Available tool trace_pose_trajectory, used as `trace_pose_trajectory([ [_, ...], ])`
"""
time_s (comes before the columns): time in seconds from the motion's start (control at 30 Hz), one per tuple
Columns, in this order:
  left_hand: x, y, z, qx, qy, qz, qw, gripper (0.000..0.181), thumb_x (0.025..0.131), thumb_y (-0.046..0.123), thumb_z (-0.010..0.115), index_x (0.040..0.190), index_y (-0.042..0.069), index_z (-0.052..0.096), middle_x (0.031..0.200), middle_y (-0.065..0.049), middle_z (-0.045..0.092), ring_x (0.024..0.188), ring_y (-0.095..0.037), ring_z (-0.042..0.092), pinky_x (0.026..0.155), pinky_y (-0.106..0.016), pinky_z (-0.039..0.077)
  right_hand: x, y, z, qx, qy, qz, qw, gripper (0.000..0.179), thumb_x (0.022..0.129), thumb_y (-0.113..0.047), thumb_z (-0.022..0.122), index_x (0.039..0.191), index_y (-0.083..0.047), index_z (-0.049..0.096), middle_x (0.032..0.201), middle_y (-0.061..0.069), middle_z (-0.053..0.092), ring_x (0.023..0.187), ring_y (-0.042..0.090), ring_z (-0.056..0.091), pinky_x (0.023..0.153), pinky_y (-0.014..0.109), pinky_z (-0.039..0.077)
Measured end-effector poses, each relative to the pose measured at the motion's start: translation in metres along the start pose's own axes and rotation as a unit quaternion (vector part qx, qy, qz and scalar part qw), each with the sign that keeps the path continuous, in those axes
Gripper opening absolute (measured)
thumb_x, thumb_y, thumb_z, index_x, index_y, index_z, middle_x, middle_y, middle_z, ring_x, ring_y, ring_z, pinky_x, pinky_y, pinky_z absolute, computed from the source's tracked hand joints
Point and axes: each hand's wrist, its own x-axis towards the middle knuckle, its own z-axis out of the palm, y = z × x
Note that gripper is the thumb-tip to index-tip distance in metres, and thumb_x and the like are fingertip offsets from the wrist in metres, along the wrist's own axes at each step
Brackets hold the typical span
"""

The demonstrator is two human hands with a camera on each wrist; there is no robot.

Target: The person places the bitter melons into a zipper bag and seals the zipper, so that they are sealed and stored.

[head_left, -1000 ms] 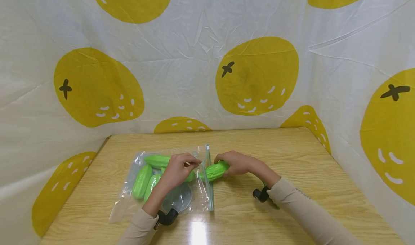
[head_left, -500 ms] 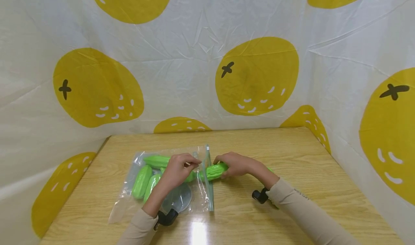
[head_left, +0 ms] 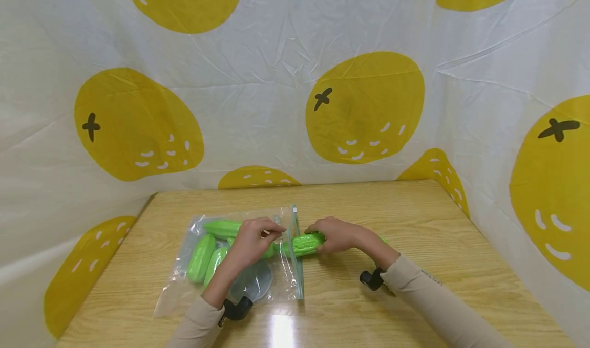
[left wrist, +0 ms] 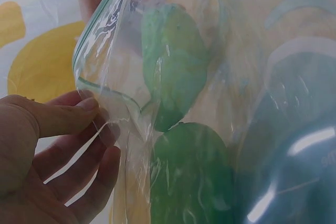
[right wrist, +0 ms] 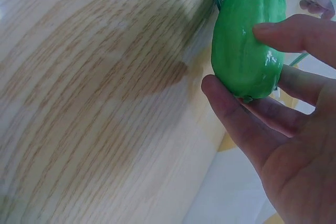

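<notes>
A clear zip bag point(head_left: 283, 286) lies on the table with its mouth to the right. My left hand point(head_left: 253, 240) pinches the bag's upper layer near the zip edge; in the left wrist view its thumb and forefinger meet on the plastic. My right hand point(head_left: 338, 234) grips the outer end of a glossy, bumpy green toy bitter melon point(head_left: 308, 244), thumb on one side and fingers on the other. The melon's inner end is within the bag's mouth. Other green toy vegetables point(head_left: 201, 258) lie inside the bag, partly hidden by my left hand and wrist.
Beneath my right forearm, a green thing point(head_left: 383, 239) shows only in part. The wooden table point(head_left: 369, 199) meets a white curtain point(head_left: 258, 123) with yellow fruit prints at the back and sides. A translucent round print point(head_left: 252, 281) marks the bag's lower part.
The bitter melon has turned more level and shifted slightly left, with my right hand's grip on its outer end. My left hand has stayed in place on the bag.
</notes>
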Motion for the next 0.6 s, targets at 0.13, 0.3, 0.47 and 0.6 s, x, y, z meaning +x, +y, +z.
trace_pose_trajectory([
  [0.13,-0.0002,-0.0002,-0.0006,0.001,0.000,0.001,1.0000,0.015,0.090,-0.002,0.074,0.099,0.008,0.083,0.093,-0.005,0.080,0.083,-0.018,0.076,0.074,-0.017,0.061,-0.0017,-0.0003,-0.0012,0.007,-0.001,0.002,1.0000,0.052,0.084,-0.008,0.073,0.134,0.000,0.064,0.125,0.011,0.071,0.101,0.017,0.061,0.087,0.034,0.053],
  [0.3,-0.0001,0.0002,-0.0015,-0.001,0.001,0.004,1.0000,0.015,0.090,-0.002,0.074,0.099,0.008,0.083,0.093,-0.005,0.080,0.083,-0.018,0.076,0.074,-0.017,0.061,-0.0031,0.0004,-0.0013,0.041,0.001,0.011,0.9991,0.049,0.086,-0.007,0.076,0.131,-0.005,0.059,0.128,0.016,0.069,0.117,0.029,0.065,0.097,0.044,0.056],
  [0.47,0.0000,0.0010,-0.0022,-0.002,0.004,0.007,1.0000,0.015,0.091,-0.001,0.074,0.099,0.008,0.083,0.093,-0.005,0.080,0.084,-0.019,0.076,0.074,-0.018,0.061,-0.0031,-0.0007,-0.0010,0.058,0.006,0.006,0.9983,0.038,0.087,-0.008,0.077,0.121,-0.009,0.059,0.125,0.016,0.070,0.115,0.030,0.067,0.094,0.043,0.058],
  [0.6,0.0002,0.0006,-0.0021,0.001,0.004,0.007,1.0000,0.015,0.091,-0.001,0.074,0.099,0.008,0.083,0.093,-0.004,0.080,0.085,-0.018,0.076,0.074,-0.018,0.061,-0.0027,-0.0028,-0.0013,0.059,0.007,0.000,0.9982,0.037,0.089,-0.009,0.078,0.121,-0.009,0.061,0.124,0.016,0.070,0.115,0.031,0.068,0.094,0.043,0.059],
])
